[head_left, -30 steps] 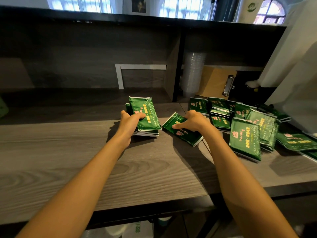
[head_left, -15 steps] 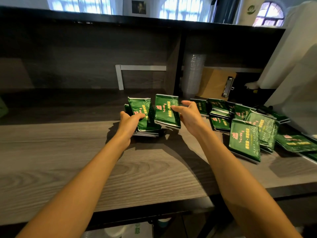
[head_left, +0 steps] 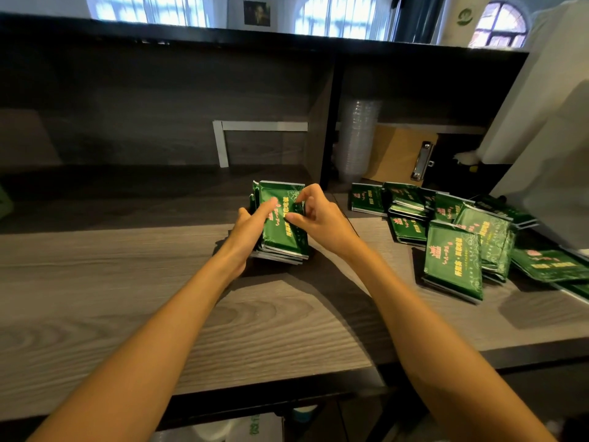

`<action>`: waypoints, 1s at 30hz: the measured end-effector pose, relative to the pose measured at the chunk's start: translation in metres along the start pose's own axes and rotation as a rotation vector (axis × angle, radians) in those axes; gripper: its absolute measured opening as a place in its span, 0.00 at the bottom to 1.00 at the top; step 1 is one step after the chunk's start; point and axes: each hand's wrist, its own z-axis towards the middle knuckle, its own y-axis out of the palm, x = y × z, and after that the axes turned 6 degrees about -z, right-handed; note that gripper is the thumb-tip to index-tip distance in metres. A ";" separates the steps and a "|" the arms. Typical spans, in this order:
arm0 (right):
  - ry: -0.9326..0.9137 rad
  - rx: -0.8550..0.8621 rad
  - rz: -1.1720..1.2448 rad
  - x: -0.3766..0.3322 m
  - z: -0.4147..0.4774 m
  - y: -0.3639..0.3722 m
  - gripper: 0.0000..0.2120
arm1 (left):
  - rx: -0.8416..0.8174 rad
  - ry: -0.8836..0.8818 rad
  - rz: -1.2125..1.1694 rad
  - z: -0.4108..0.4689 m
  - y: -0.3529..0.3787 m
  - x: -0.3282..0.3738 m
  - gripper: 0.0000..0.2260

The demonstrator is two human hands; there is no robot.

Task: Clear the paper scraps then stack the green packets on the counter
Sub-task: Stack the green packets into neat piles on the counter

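1. Left hand [head_left: 247, 232] grips the stack of green packets [head_left: 277, 256] at its left edge. The index finger [head_left: 269, 206] lies nearly straight across the top face and the thumb is up along the left side. The other fingers are hidden, so I cannot tell how they lie.
2. Right hand [head_left: 320, 215] has its fingers bent and close together. Thumb and fingertips pinch the top packet [head_left: 280, 193] at its right edge.
3. The stack sits between the two sets of fingers, with its near end down on the counter [head_left: 127, 298]. The packet edges are slightly offset at that end.
4. Loose green packets [head_left: 452, 256] lie in a jumbled heap to the right of the right hand's knuckles, apart from it. Some overlap and some are tilted.
5. Past the right fingertips, back in the shelf recess, are a column of clear plastic cups [head_left: 357, 138] and a leaning clipboard [head_left: 398, 154].
6. Past the left fingertips there is a white L-shaped strip [head_left: 223, 145] on the back panel.
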 end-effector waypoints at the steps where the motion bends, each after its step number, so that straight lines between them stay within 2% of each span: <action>1: -0.010 -0.008 -0.040 0.001 0.000 -0.001 0.15 | -0.017 -0.013 0.019 0.000 -0.001 0.000 0.40; 3: 0.001 -0.037 -0.068 0.002 -0.001 -0.004 0.14 | -0.034 -0.031 0.009 -0.002 -0.002 0.001 0.28; 5: 0.062 -0.076 -0.064 0.001 0.000 -0.011 0.11 | -0.008 -0.048 0.002 -0.004 -0.002 0.002 0.22; 9: 0.199 -0.064 -0.288 -0.004 0.002 -0.037 0.09 | 0.016 -0.032 -0.032 -0.011 0.006 0.010 0.21; 12: 0.217 0.075 -0.488 0.000 -0.013 -0.059 0.10 | -0.013 -0.015 -0.044 -0.019 0.024 0.019 0.20; 14: 0.316 0.153 -0.613 0.008 -0.032 -0.073 0.13 | -0.041 -0.018 -0.062 -0.027 0.042 0.022 0.19; 17: 0.534 0.138 -0.748 0.023 -0.065 -0.090 0.21 | -0.079 -0.033 -0.091 -0.039 0.073 0.020 0.18; 20: 0.663 0.081 -0.737 0.038 -0.092 -0.101 0.27 | -0.114 -0.039 -0.096 -0.051 0.098 0.015 0.19; 24: 0.755 0.085 -0.653 0.050 -0.115 -0.107 0.31 | -0.126 -0.058 -0.082 -0.059 0.116 0.005 0.22; 27: 0.772 0.103 -0.598 0.051 -0.123 -0.106 0.37 | -0.120 -0.068 -0.078 -0.062 0.119 -0.002 0.22; 30: 0.719 0.153 -0.501 0.046 -0.126 -0.101 0.43 | -0.093 -0.072 -0.047 -0.062 0.115 -0.007 0.27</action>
